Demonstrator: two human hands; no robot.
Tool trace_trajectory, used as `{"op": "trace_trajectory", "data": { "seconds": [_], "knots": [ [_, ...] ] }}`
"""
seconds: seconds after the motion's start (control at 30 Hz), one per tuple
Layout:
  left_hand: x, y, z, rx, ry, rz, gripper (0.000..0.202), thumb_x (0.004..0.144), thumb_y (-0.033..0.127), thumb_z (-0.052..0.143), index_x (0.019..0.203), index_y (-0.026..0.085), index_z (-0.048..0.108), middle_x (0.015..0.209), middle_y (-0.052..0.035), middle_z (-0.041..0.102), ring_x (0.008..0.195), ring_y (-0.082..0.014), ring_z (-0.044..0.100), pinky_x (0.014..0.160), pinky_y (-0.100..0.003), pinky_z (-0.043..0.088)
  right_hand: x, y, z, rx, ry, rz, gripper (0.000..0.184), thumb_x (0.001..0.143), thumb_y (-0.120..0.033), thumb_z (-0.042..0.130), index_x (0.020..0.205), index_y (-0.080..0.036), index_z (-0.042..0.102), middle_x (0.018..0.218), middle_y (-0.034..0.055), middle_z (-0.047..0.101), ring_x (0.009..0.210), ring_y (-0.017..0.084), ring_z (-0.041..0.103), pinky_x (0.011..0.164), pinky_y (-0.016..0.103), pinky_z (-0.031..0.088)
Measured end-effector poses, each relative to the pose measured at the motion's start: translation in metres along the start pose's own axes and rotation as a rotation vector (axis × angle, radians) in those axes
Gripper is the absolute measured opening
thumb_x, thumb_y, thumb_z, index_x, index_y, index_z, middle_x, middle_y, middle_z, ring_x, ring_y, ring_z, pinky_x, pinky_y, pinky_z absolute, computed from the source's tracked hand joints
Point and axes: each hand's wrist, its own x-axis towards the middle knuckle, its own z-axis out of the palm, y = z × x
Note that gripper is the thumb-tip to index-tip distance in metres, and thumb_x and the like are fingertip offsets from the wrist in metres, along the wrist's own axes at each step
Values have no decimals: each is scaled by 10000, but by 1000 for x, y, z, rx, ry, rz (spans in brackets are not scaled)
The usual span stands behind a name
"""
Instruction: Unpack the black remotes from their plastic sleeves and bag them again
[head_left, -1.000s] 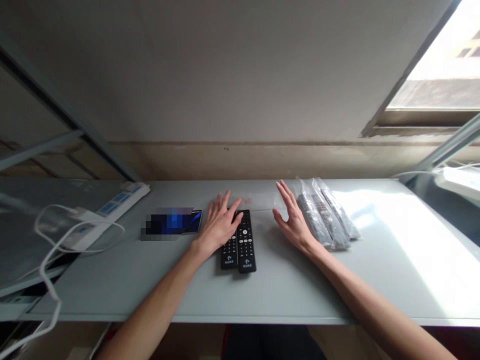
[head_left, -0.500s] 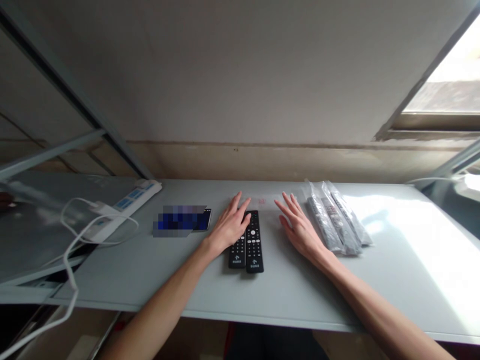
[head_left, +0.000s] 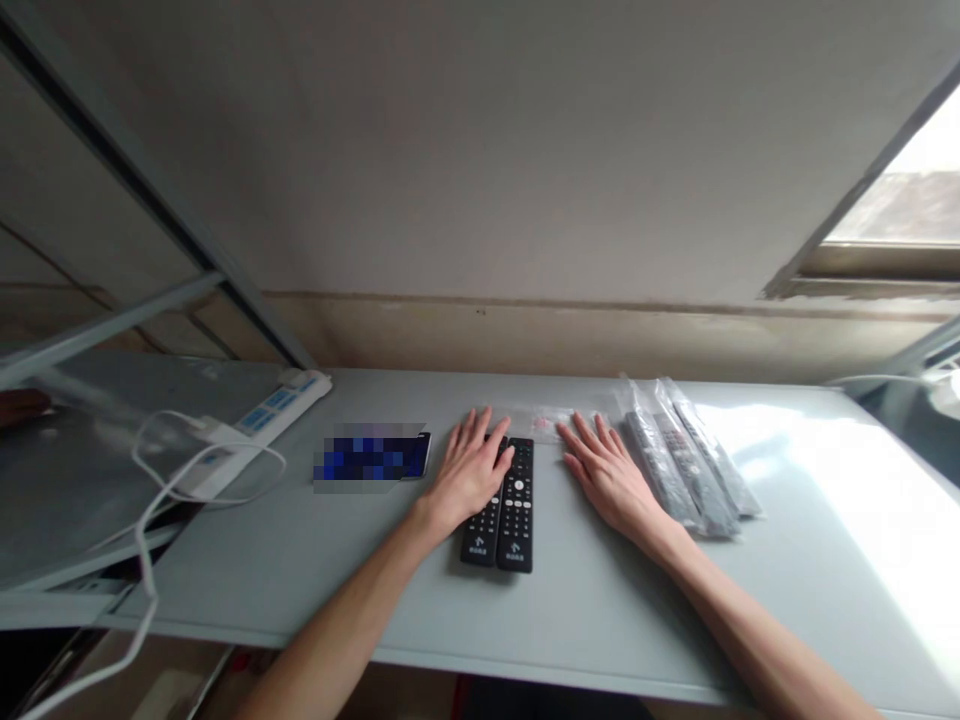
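Observation:
Two black remote controls lie side by side on the grey table, lengthwise to me: a left remote control (head_left: pixel 481 545) and a right remote control (head_left: pixel 517 515). My left hand (head_left: pixel 469 476) rests flat over the upper part of the left one, fingers stretched out, thumb reaching to the right one. My right hand (head_left: pixel 611 476) is open too, palm down on the table, fingers spread. Its fingertips touch or nearly touch a flat clear plastic bag (head_left: pixel 541 424) with red print, which lies behind the remotes. The left remote's top is hidden under my hand.
Several remote-like items in clear plastic sleeves (head_left: pixel 679 465) lie right of my right hand. Left are a phone (head_left: pixel 417 459), partly blurred out, and a white power strip (head_left: pixel 279 404) with a looping white cable (head_left: pixel 142 545). A wall stands behind the table (head_left: pixel 600 620).
My view has tilted up slightly, so everything sits lower. My right hand has settled flatter, its fingers more spread. My left hand remains over the left remote control.

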Motion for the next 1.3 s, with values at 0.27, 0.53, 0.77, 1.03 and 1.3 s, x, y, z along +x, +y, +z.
{"op": "trace_trajectory", "data": {
  "seconds": [0.27, 0.53, 0.77, 1.03, 1.3],
  "knots": [
    [0, -4, 10, -8, 80, 33, 481, 1099, 419, 448, 1545, 265, 538, 1704, -125, 446, 1626, -371, 328, 1282, -637, 348, -10, 0, -51, -177, 186, 93, 534, 1116, -392, 376, 1610, -229, 491, 1626, 189, 525, 1459, 407, 530, 1124, 592, 498],
    [-1, 3, 2, -16, 38, 19, 556, 1116, 415, 416, 1625, 192, 434, 1761, -170, 320, 1659, -389, 221, 1318, -643, 270, -68, 15, -62, -544, 131, 283, 466, 1082, -375, 424, 1425, -104, 585, 1237, 268, 664, 1052, 411, 646, 819, 518, 547],
    [1, 7, -5, -84, 111, 123, 556, 1126, 443, 416, 1637, 223, 411, 1756, -151, 338, 1673, -338, 198, 1339, -609, 241, -61, 9, -68, -486, 32, 391, 444, 1041, -354, 508, 1403, -133, 638, 1099, 205, 742, 734, 306, 715, 565, 374, 476],
    [0, 27, -25, -474, 301, 251, 391, 1121, 306, 381, 1341, 204, 688, 1327, -96, 740, 1331, -266, 628, 1217, -521, 449, -65, 6, -105, -178, 112, 376, 272, 952, -412, 584, 804, -232, 725, 645, 58, 674, 536, 232, 603, 530, 352, 390],
    [-4, 34, -22, -1398, -151, 222, 799, 986, 709, 626, 1620, 256, 454, 1438, -160, 699, 1251, -346, 713, 911, -469, 633, -39, -64, -85, 86, 326, -37, 419, 1028, -318, 547, 1409, -261, 711, 915, 67, 736, 607, 175, 616, 595, 324, 531]
  ]
}}
